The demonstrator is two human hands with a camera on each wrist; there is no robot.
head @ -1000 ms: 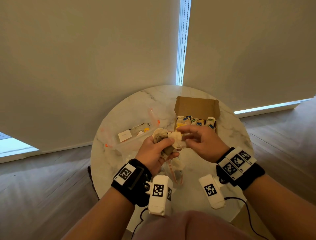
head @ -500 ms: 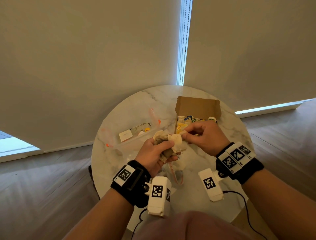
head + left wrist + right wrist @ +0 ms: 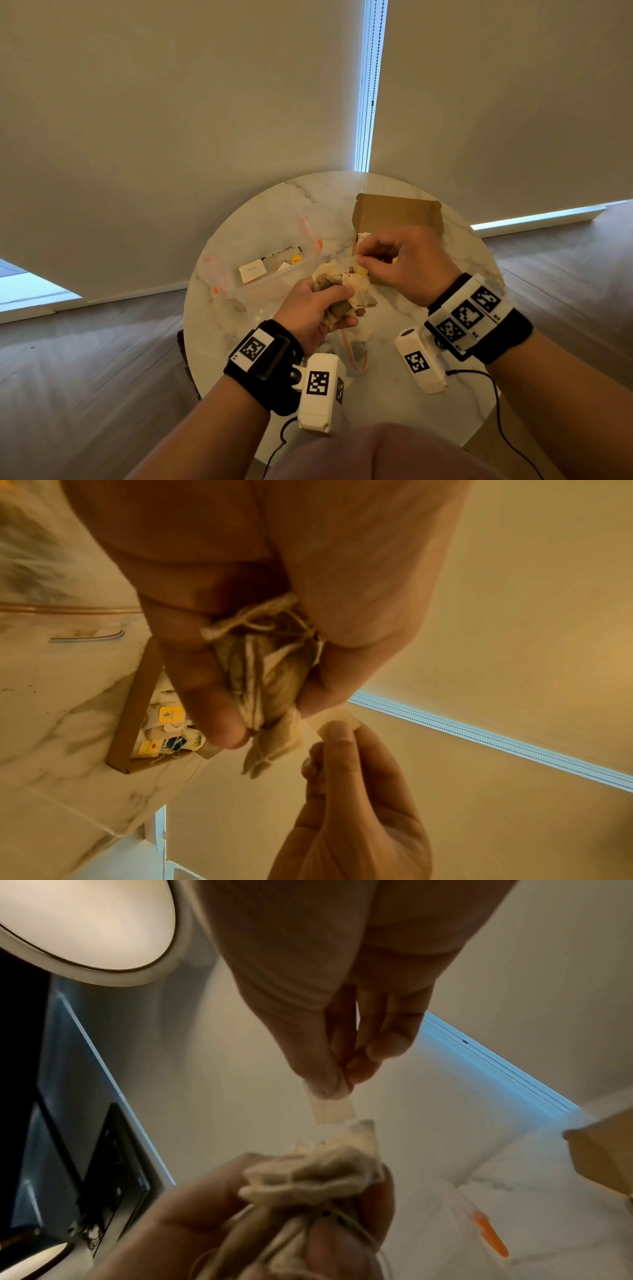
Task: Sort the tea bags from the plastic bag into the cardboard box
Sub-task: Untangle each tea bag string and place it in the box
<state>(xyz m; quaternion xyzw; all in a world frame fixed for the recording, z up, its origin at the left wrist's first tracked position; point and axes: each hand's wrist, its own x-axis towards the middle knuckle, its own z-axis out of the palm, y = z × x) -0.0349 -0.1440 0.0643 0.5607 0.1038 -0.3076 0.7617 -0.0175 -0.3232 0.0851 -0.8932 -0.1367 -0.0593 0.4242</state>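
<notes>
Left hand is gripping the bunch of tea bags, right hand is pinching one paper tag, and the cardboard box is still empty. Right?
Not quite. The cardboard box is not empty: the left wrist view shows several tagged tea bags in the box. The rest holds: the left hand grips the bunch of tea bags, and the right hand pinches one paper tag.

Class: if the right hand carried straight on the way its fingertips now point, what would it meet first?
Probably the bunch of tea bags gripped by the left hand; the right hand already pinches a paper tag just short of it.
</notes>
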